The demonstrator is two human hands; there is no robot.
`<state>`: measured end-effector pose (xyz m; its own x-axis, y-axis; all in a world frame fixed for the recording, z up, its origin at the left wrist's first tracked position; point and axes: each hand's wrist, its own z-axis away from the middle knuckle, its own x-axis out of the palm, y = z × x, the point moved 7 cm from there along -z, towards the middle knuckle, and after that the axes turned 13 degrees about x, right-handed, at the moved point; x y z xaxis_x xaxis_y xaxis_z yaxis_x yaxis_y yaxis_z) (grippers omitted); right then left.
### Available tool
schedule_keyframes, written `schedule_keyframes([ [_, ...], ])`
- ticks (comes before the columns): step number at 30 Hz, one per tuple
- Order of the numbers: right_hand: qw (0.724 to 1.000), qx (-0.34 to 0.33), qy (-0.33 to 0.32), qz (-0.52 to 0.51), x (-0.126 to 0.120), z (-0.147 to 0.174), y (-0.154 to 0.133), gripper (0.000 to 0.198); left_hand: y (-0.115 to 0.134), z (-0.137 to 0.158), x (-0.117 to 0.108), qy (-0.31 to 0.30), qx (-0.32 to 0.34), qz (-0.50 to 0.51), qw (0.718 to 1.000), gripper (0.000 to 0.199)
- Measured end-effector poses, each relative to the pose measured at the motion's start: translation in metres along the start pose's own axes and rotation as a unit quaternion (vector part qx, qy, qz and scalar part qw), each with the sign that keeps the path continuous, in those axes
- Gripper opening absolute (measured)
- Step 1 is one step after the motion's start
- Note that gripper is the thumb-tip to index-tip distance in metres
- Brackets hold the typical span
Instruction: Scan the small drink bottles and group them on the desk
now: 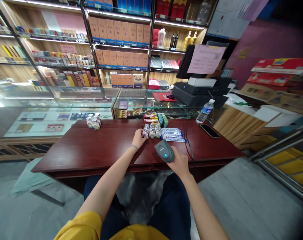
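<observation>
My right hand (179, 162) is wrapped round the handle of a grey barcode scanner (164, 150), which shows a blue light. My left hand (139, 138) has its fingers closed on a small bottle (146, 130) at the left end of a cluster of similar small bottles (155, 130) with silvery caps. Right beside that cluster lie several blue-and-white flat packs (172, 134). Behind the bottles are red and yellow packs (150, 119) and a row of green packs (162, 120). Another group of small bottles (94, 121) stands at the desk's far left.
The dark red desk (101, 150) carries a water bottle (205, 111), a phone (210, 130) and a black cable (188, 143). Beyond it are a glass display counter (86, 96), a monitor (186, 61) and stocked shelves. A stool (31, 178) stands at left.
</observation>
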<state>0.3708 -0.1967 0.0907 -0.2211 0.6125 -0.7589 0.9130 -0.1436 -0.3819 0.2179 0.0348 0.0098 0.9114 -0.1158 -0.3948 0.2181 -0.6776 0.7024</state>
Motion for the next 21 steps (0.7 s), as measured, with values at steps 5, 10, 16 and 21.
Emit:
schedule_keyframes([
  [5,1.000,-0.003,0.006,-0.004,0.001,0.000,0.001,0.030,-0.009,0.004,0.005,-0.005,-0.015,0.074,0.997,0.035],
  [10,1.000,-0.002,0.005,-0.005,0.004,0.000,0.000,0.030,-0.008,0.001,0.007,-0.005,-0.025,0.067,0.997,0.032],
  [16,1.000,0.000,-0.004,-0.002,0.005,-0.001,0.000,0.032,-0.011,0.001,0.009,-0.007,-0.021,0.061,0.998,0.033],
  [21,1.000,-0.001,0.004,0.000,0.000,-0.001,-0.004,0.032,-0.012,0.003,0.006,0.011,-0.024,0.076,0.997,0.045],
])
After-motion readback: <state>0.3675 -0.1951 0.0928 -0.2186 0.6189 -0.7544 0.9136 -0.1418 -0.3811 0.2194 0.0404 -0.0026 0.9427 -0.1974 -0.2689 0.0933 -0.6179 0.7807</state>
